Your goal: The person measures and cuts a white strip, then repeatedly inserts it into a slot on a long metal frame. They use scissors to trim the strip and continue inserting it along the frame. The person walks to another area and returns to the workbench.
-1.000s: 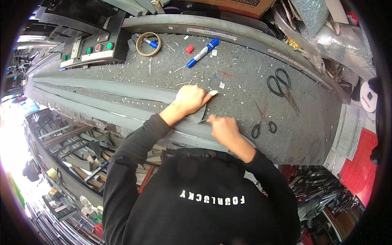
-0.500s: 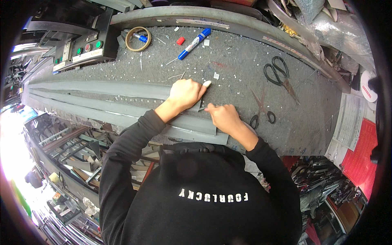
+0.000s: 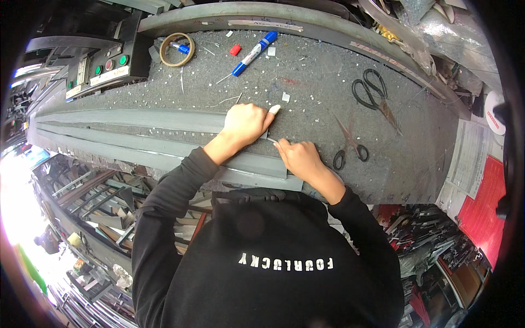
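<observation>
"What made for good handling there?"

"Nearest the body, a grey strip [image 3: 257, 162] lay loose, best left clear of the pull. Beyond it, the right hand [image 3: 301, 158] was curled nearly closed, thumb and finger pinching a thin pale sliver [image 3: 272, 140], tool or offcut, I couldn't tell. A low, even draw suited it better than a jerk, I'd judge. Farther on, the left hand [image 3: 246, 123] was half curled, palm down, best pressed close to the edge against slipping. Whether its fingers gripped anything, I couldn't see."

"And where did the pieces lie?"

"The sliver was at the right fingertips, just beside the far strip's end. That far grey strip [image 3: 136, 118] ran under the left hand and away leftward. The marker [image 3: 255, 53] lay well beyond."
</observation>
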A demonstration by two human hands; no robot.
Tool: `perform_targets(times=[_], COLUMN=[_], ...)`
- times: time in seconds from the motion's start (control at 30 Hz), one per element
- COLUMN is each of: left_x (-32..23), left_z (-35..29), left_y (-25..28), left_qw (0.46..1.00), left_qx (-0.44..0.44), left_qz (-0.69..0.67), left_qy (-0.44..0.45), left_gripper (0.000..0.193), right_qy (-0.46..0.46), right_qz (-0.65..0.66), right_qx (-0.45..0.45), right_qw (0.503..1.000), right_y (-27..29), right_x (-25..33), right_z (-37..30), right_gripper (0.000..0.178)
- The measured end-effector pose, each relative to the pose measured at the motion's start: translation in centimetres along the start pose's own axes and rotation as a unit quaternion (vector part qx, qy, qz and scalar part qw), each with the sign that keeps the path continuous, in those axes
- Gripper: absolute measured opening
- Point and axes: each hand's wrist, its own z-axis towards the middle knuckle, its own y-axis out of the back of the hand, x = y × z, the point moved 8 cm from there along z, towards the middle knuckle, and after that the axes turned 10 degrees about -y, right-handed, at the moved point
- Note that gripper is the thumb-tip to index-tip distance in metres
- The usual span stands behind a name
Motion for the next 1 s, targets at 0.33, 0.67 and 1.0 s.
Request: perform_targets(times=[0.33, 0.67, 1.0], left_x=[-0.1, -2.2, -1.6], left_z=[-0.1, 0.4, 1.1], left_y=[-0.3, -0.9, -0.9], left_qw=[0.999, 0.998, 0.998], left_qx=[0.031, 0.028, 0.037], left_qz=[-0.023, -0.051, -0.043], left_qy=[0.013, -0.007, -0.006], left_gripper=[0.044, 0.045, 0.045], right_qy=[0.012, 0.003, -0.055], right_qz=[0.009, 0.042, 0.094], right_qx=[0.010, 0.001, 0.082], right_qw=[1.000, 0.999, 0.991], right_y=[0.1, 0.2, 1.7], right_x=[0.1, 0.4, -2.6], right_z=[0.2, 1.1, -1.4], right_gripper=[0.029, 0.028, 0.021])
